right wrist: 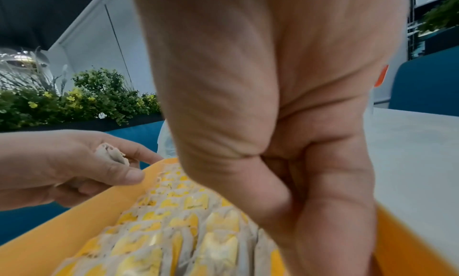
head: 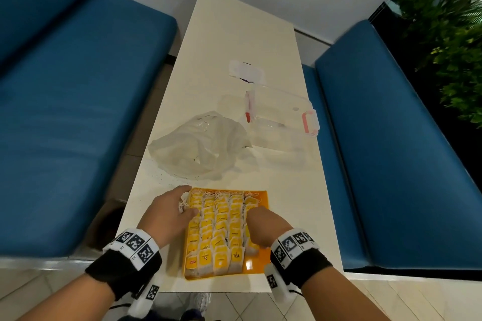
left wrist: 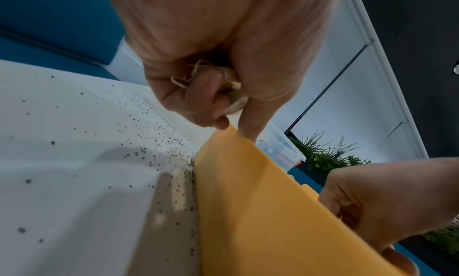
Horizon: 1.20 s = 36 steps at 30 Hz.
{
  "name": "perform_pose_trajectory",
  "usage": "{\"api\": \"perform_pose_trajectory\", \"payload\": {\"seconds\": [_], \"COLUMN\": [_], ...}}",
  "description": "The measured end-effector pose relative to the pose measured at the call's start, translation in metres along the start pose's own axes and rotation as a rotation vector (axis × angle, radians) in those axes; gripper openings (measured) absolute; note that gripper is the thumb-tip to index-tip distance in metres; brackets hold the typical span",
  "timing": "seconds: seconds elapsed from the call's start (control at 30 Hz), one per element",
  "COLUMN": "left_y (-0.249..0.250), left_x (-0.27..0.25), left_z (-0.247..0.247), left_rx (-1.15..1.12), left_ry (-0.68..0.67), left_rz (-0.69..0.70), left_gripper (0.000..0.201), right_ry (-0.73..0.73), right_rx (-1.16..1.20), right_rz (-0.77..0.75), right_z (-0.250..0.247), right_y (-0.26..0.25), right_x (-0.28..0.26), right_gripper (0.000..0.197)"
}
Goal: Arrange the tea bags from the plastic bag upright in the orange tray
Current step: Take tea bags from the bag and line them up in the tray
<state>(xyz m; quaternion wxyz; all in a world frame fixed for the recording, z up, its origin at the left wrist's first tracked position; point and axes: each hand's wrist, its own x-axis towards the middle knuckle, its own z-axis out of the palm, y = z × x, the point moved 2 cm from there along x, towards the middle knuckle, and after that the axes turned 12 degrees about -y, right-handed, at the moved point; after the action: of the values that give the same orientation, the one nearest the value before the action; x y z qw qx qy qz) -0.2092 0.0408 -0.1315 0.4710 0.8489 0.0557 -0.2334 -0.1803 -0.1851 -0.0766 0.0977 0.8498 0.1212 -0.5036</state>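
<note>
The orange tray lies at the table's near edge, packed with rows of upright yellow-tagged tea bags. My left hand rests at the tray's far left corner. It grips a small bunch of tea bags with their strings in the palm. My right hand reaches down into the right-hand column, thumb pressed against curled fingers that pinch a tea bag there. Its fingertips are hidden among the bags. Beyond the tray lies the crumpled plastic bag.
A clear lidded box with pink clips stands at the right behind the bag, and a white packet lies farther back. Tea dust speckles the table left of the tray. Blue benches flank the narrow table.
</note>
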Motion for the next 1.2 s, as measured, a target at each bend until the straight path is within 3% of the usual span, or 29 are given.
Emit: {"api": "perform_pose_trajectory", "payload": {"seconds": [0.33,0.53,0.9,0.97,1.07,1.2], "left_y": [-0.004,-0.004,0.004,0.008,0.017,0.037], "left_x": [0.002,0.003,0.001,-0.001,-0.003,-0.008], "left_z": [0.001,0.003,-0.004,-0.008,-0.012,-0.012], "left_rx": [-0.057,-0.090,-0.073,-0.092,-0.382,-0.958], "left_ry": [-0.011,-0.035,-0.062,-0.039,-0.063,-0.256], "left_rz": [0.002,0.016,-0.004,0.012,0.015,-0.114], "left_gripper": [0.052,0.058,0.062,0.052,0.016,0.028], "right_ry": [0.291,0.090,0.151,0.148,0.297,0.535], "right_rx": [0.161,0.166,0.221,0.223,0.259,0.367], "right_rz": [0.043,0.010,-0.013,-0.026,-0.085,-0.376], "right_z": [0.017,0.051,0.062,0.054,0.026,-0.008], "right_y": [0.005,0.001,0.005,0.006,0.003,-0.027], "right_x": [-0.002,-0.001,0.018,0.010,-0.009,-0.036], "right_gripper": [0.023,0.017,0.021,0.016,0.013,0.017]}}
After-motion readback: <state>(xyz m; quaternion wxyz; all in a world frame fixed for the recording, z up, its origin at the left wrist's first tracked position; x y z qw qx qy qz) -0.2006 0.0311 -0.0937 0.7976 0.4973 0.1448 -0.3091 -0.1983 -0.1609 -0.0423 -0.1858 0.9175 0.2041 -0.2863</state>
